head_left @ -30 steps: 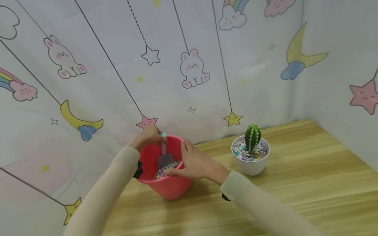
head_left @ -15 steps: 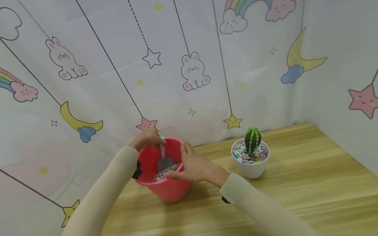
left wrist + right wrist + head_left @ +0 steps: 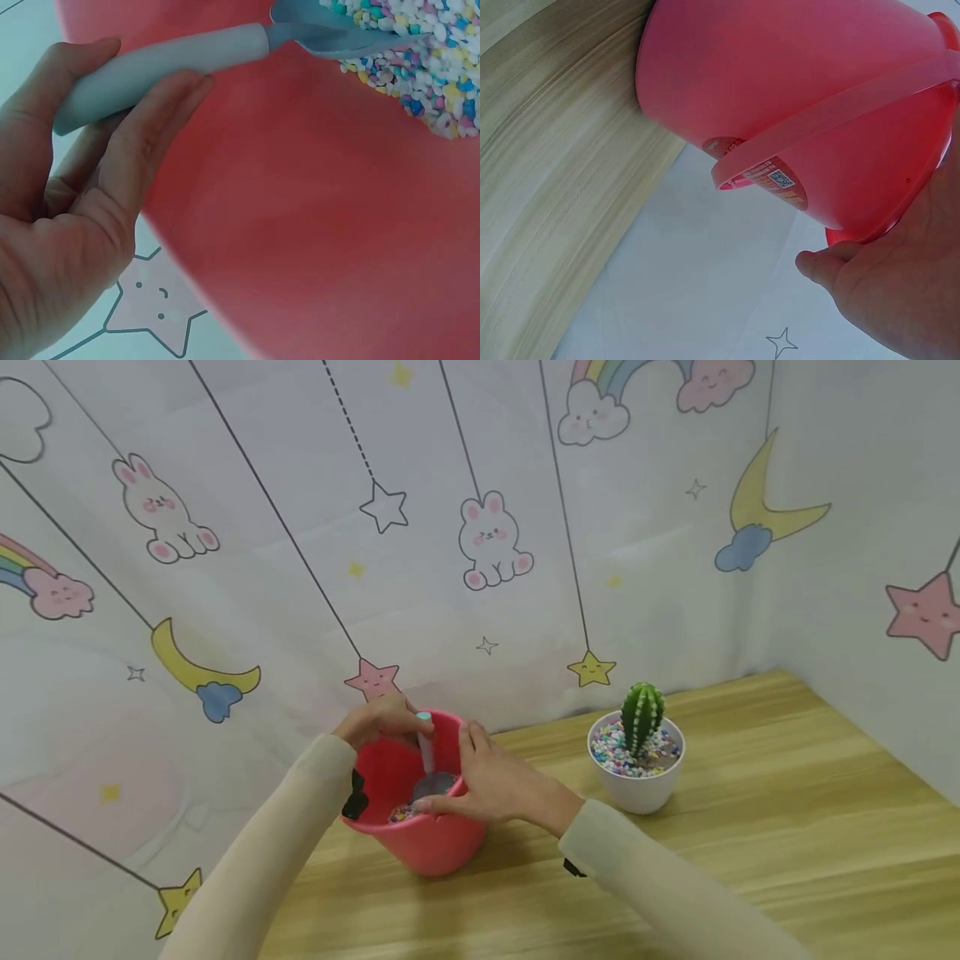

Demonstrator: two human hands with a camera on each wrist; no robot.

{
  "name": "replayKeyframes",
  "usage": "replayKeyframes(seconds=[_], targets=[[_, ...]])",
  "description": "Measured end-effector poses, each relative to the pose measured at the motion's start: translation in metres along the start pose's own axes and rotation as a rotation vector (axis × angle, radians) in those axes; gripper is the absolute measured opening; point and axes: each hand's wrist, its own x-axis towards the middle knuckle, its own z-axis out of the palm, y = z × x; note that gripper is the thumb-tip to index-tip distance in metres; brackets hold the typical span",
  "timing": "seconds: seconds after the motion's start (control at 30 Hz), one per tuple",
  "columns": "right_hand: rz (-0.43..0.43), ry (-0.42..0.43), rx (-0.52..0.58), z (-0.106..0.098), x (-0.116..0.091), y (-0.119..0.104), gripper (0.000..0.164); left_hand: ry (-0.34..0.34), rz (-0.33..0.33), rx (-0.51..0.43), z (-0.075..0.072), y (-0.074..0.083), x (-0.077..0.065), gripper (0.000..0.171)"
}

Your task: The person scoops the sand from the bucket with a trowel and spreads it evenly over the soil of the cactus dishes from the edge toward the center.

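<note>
A red bucket (image 3: 431, 843) stands on the table, holding small multicoloured pebbles (image 3: 431, 82). My left hand (image 3: 386, 718) reaches over its rim and grips the pale handle of a small shovel (image 3: 169, 71), thumb on one side and fingers on the other. In the left wrist view, the shovel's grey-blue blade digs partly into the pebbles. My right hand (image 3: 502, 777) holds the bucket at the rim's right side, its thumb lying across the front of the opening. In the right wrist view, the bucket's handle (image 3: 832, 109) hangs down along its outer wall.
A white pot (image 3: 641, 789) with a green cactus (image 3: 642, 718) and coloured pebbles stands to the right of the bucket on the wooden table (image 3: 750, 860). A patterned wall cloth (image 3: 300, 568) rises just behind the table, and another wall borders the right edge.
My left hand has moved slightly right and down, pushing the shovel blade to the right, lower among the pebbles. My right hand keeps its place on the bucket rim.
</note>
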Motion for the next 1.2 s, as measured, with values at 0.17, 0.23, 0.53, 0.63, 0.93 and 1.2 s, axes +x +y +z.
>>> replayKeyframes(seconds=[0.17,0.23,0.53,0.63,0.93,1.2], targets=[[0.007,-0.003,0.010,0.000,0.000,-0.002,0.127,-0.036,0.007,-0.031,-0.001,-0.003,-0.002,0.024],[0.013,-0.003,0.012,-0.001,0.000,-0.003,0.127,-0.042,0.016,-0.041,-0.002,-0.003,-0.002,0.024],[0.019,-0.008,0.001,-0.002,0.000,0.000,0.128,-0.095,0.026,0.016,0.001,-0.002,-0.003,0.030],[0.009,-0.009,0.009,-0.001,0.001,0.001,0.128,-0.098,0.008,-0.012,0.001,-0.003,-0.003,0.031],[0.022,0.000,0.028,-0.002,0.000,-0.001,0.126,-0.047,-0.018,-0.018,0.005,0.001,-0.008,0.034],[0.015,-0.005,0.000,-0.003,-0.001,-0.003,0.125,-0.019,0.046,0.007,0.014,-0.002,-0.015,0.032]])
